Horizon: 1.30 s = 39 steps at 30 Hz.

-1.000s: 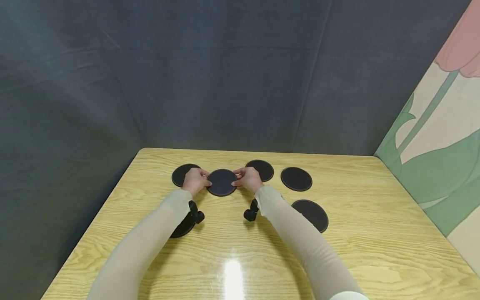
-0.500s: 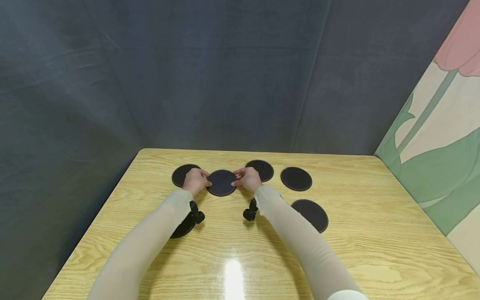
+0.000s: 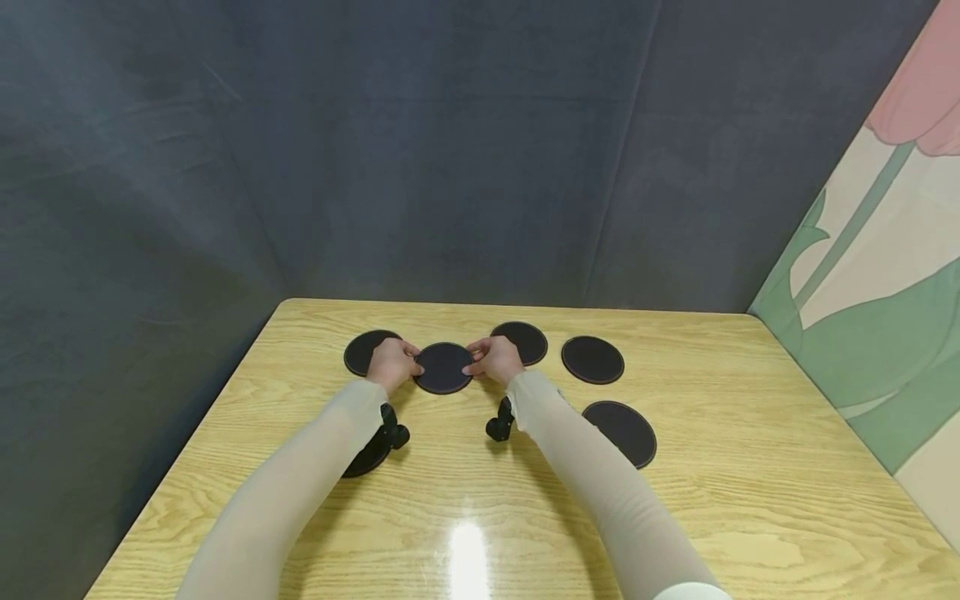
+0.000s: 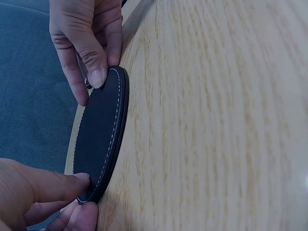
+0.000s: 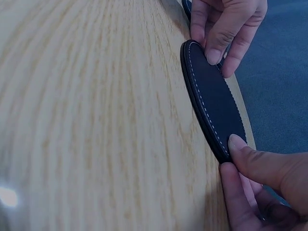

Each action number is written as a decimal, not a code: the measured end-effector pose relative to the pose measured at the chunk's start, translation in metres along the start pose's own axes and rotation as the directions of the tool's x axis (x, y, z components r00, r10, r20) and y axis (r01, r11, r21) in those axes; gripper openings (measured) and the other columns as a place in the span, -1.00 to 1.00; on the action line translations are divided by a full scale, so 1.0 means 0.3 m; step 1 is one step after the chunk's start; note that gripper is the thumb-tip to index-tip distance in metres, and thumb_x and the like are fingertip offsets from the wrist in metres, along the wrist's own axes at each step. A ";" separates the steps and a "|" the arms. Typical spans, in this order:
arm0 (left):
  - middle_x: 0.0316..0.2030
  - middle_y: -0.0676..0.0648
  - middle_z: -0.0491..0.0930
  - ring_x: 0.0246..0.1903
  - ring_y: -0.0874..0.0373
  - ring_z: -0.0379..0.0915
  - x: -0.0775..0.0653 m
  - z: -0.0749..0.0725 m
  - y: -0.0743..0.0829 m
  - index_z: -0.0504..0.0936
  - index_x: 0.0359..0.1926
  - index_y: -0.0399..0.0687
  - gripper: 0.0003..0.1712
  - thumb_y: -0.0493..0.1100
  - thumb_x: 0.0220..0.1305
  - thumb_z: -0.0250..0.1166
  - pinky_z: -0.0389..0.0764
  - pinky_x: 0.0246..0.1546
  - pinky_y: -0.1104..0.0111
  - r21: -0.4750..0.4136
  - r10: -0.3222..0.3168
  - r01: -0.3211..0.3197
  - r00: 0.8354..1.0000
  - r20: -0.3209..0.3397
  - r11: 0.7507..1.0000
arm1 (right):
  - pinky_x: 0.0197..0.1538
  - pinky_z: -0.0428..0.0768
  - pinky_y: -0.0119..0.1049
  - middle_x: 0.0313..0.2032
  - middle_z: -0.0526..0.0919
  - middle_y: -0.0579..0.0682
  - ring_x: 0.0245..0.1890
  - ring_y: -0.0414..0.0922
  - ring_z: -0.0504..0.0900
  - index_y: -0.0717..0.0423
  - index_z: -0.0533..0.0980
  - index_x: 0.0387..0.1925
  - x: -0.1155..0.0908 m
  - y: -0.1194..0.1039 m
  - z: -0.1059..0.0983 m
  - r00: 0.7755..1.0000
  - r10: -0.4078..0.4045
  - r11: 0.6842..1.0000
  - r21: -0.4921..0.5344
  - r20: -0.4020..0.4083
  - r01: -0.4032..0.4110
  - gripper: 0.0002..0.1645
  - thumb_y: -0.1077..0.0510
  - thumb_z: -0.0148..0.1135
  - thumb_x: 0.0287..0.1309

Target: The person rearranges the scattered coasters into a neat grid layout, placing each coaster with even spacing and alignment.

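Before a dark curtain (image 3: 450, 167), at or just above a wooden table (image 3: 750, 458): stitched black disc (image 3: 444, 371), pinched at nine o'clock by left hand (image 3: 391, 363), at three by right hand (image 3: 498, 361). Could skew, or nudge the neighbouring coaster (image 3: 528, 338) at two, if released unevenly.

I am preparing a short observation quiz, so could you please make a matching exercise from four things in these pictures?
Column one
1. Left hand
2. Held disc
3. Table
4. Right hand

Column two (sides as in the head view)
A. Pale, with wood grain
B. Pinches the disc's right edge
C. Pinches the disc's left edge
D. Dark, with pale stitching near its edge

Right pairs: 1-C, 2-D, 3-A, 4-B
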State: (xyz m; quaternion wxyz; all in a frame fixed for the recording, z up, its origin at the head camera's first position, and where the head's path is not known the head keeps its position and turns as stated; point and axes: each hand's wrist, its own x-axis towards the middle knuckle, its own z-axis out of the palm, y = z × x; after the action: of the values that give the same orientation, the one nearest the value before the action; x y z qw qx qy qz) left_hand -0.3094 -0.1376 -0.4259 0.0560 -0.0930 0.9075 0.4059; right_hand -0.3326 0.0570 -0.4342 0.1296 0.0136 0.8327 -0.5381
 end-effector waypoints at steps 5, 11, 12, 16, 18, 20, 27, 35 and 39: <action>-0.12 -0.17 0.64 -0.39 0.10 0.59 0.001 0.000 0.000 0.67 0.00 -0.15 -0.62 -0.33 0.10 0.42 0.54 -0.38 0.36 -0.005 -0.002 0.002 1.000 0.002 1.000 | -0.32 0.70 -0.35 -0.23 0.56 0.11 -0.44 -0.15 0.62 0.22 0.61 -0.02 0.003 0.002 0.001 1.000 0.016 1.000 -0.013 -0.007 -0.017 -0.50 0.42 0.45 -0.10; -0.09 -0.19 0.64 -0.36 0.08 0.60 0.004 0.002 -0.005 0.67 -0.01 -0.16 -0.63 -0.33 0.11 0.41 0.56 -0.36 0.35 -0.012 -0.005 0.005 1.000 0.009 1.000 | -0.32 0.70 -0.34 -0.27 0.55 0.09 -0.45 -0.15 0.61 0.24 0.61 -0.06 0.006 0.004 0.001 1.000 0.022 1.000 -0.021 -0.004 -0.022 -0.54 0.42 0.45 -0.09; -0.09 -0.19 0.63 -0.36 0.08 0.60 0.004 0.003 -0.005 0.67 -0.01 -0.16 -0.63 -0.33 0.11 0.41 0.56 -0.36 0.35 -0.012 -0.005 0.006 1.000 0.009 1.000 | -0.32 0.69 -0.34 -0.28 0.55 0.08 -0.46 -0.15 0.60 0.24 0.61 -0.06 0.006 0.005 0.001 1.000 0.021 1.000 -0.022 -0.005 -0.021 -0.54 0.42 0.46 -0.09; -0.08 -0.19 0.63 -0.37 0.08 0.60 0.003 0.002 -0.007 0.67 -0.01 -0.16 -0.63 -0.33 0.10 0.41 0.56 -0.35 0.34 -0.008 -0.003 0.003 1.000 -0.002 1.000 | -0.34 0.69 -0.35 -0.36 0.51 0.02 -0.50 -0.17 0.58 0.24 0.61 -0.08 0.011 0.009 0.003 1.000 0.013 1.000 -0.024 -0.008 -0.013 -0.55 0.41 0.46 -0.11; -0.09 -0.19 0.64 -0.37 0.08 0.60 0.002 0.002 -0.008 0.67 -0.02 -0.16 -0.63 -0.33 0.10 0.42 0.56 -0.35 0.34 -0.005 0.001 -0.001 1.000 -0.008 1.000 | -0.34 0.69 -0.35 -0.38 0.50 0.00 -0.51 -0.18 0.58 0.25 0.61 -0.09 0.013 0.011 0.004 1.000 0.009 1.000 -0.021 -0.010 -0.010 -0.55 0.41 0.47 -0.11; -0.09 -0.19 0.63 -0.38 0.08 0.59 0.001 0.002 -0.009 0.67 -0.03 -0.15 -0.64 -0.33 0.10 0.42 0.55 -0.36 0.35 -0.007 0.002 -0.002 1.000 -0.012 1.000 | -0.34 0.69 -0.35 -0.39 0.49 0.00 -0.51 -0.18 0.58 0.25 0.61 -0.09 0.014 0.013 0.004 1.000 0.007 1.000 -0.016 -0.011 -0.007 -0.55 0.42 0.47 -0.12; -0.10 -0.18 0.62 -0.37 0.08 0.60 0.000 0.003 -0.008 0.66 -0.06 -0.14 -0.66 -0.33 0.09 0.43 0.57 -0.35 0.34 -0.024 -0.009 0.009 1.000 -0.007 1.000 | -0.35 0.70 -0.34 -0.41 0.48 -0.01 -0.53 -0.18 0.58 0.27 0.60 -0.09 0.013 0.015 0.001 1.000 0.004 1.000 -0.004 -0.007 -0.004 -0.56 0.43 0.46 -0.11; -0.15 -0.16 0.64 -0.37 0.08 0.59 0.009 0.003 -0.011 0.66 -0.06 -0.13 -0.67 -0.34 0.09 0.42 0.57 -0.38 0.34 -0.036 -0.020 0.020 1.000 0.006 0.999 | -0.36 0.69 -0.35 -0.42 0.48 -0.01 -0.54 -0.19 0.57 0.28 0.60 -0.09 0.011 0.010 0.002 1.000 0.006 1.000 -0.001 -0.007 -0.006 -0.56 0.43 0.46 -0.11; -0.17 -0.15 0.65 -0.39 0.08 0.59 0.015 0.004 -0.014 0.66 -0.07 -0.13 -0.66 -0.34 0.09 0.43 0.54 -0.42 0.36 -0.036 -0.022 0.022 1.000 0.013 0.999 | -0.36 0.69 -0.35 -0.42 0.48 -0.01 -0.54 -0.18 0.58 0.28 0.60 -0.10 0.007 0.008 0.002 1.000 0.011 1.000 -0.002 -0.011 -0.011 -0.56 0.43 0.47 -0.12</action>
State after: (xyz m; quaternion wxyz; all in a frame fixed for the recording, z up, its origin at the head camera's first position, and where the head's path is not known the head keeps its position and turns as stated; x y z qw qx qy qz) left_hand -0.3129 -0.1400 -0.4306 0.0644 -0.1017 0.8985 0.4223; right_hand -0.3341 0.0573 -0.4369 0.1281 0.0208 0.8340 -0.5363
